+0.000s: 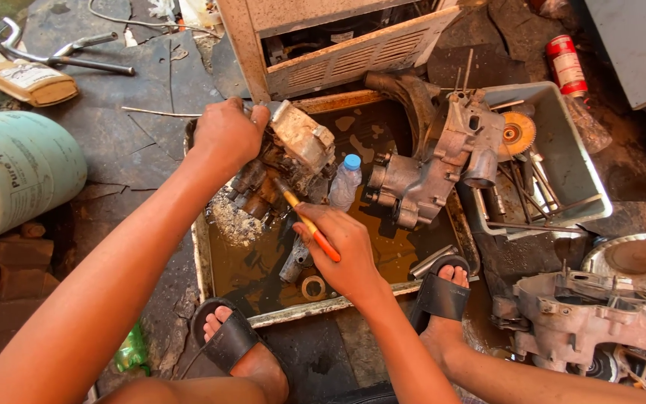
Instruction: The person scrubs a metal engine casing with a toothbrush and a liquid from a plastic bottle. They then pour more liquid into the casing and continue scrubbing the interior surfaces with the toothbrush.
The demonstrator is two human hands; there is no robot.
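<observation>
**Greasy engine part held over a wash tray, brush laid against it**

The far side of the engine part (289, 153) is hidden by the left hand (226, 135), whose fingers are wrapped over its upper end and closed on it. The part is held above the metal tray (202, 258), at the tray's left half, with murky brown liquid beneath it. Its long axis is tilted, with a pale blocky end pointing up and to the right and a darker end down to the left.

The right hand (345, 251) is closed around a brush (308, 223) with a yellow and orange handle. The handle runs diagonally from lower right to upper left, and its head is pointed at the part; the bristles are hard to make out, and contact seems likely but cannot be confirmed.

Just beside the part, a small plastic bottle (345, 179) with a blue cap is stood in the tray. A larger engine casing (431, 161) is leaned at the tray's right edge. Sandalled feet are rested on the near rim.
</observation>
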